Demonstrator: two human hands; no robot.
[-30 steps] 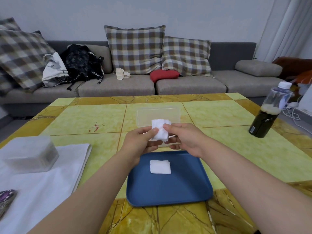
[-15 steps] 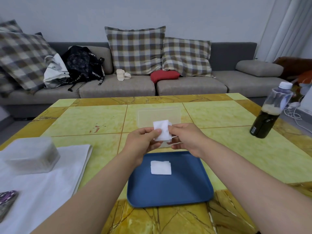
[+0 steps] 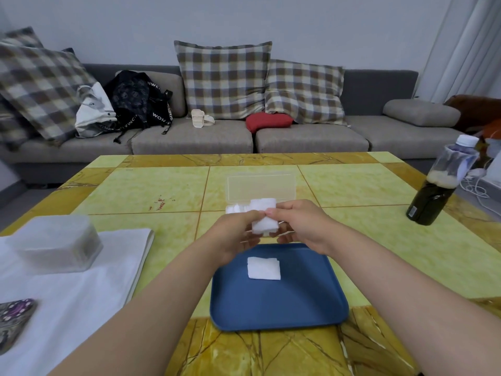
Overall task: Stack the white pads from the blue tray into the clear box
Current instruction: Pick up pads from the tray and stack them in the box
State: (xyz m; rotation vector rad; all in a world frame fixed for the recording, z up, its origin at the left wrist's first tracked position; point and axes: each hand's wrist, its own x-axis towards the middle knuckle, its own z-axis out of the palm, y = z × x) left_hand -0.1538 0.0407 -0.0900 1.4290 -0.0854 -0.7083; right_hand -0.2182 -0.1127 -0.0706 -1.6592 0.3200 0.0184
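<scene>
At the centre of the frame, both hands met over a soft white square pad [image 3: 264, 219]. The left hand [image 3: 235, 234] and the right hand [image 3: 301, 226] each pinched its upper edge, fingers [image 3: 272, 212] closed tight on the fabric. The pad hung just above the far rim of the flat blue plastic tray [image 3: 279, 305].

Directly behind it the small clear plastic box [image 3: 260, 187] stood open, with a white stack [image 3: 235, 208] already showing inside at its left. One more folded white pad [image 3: 263, 268] lay on the tray, near its far end.

The step in hand looked like carrying the held pad over to the box. The pad seemed limp, so it might fold over or land crooked on the stack if the two pinches let go unevenly. The box looked light, and a knuckle brushing it on the way in could slide it along the yellow tiled tabletop [image 3: 141, 189] or tip it.
</scene>
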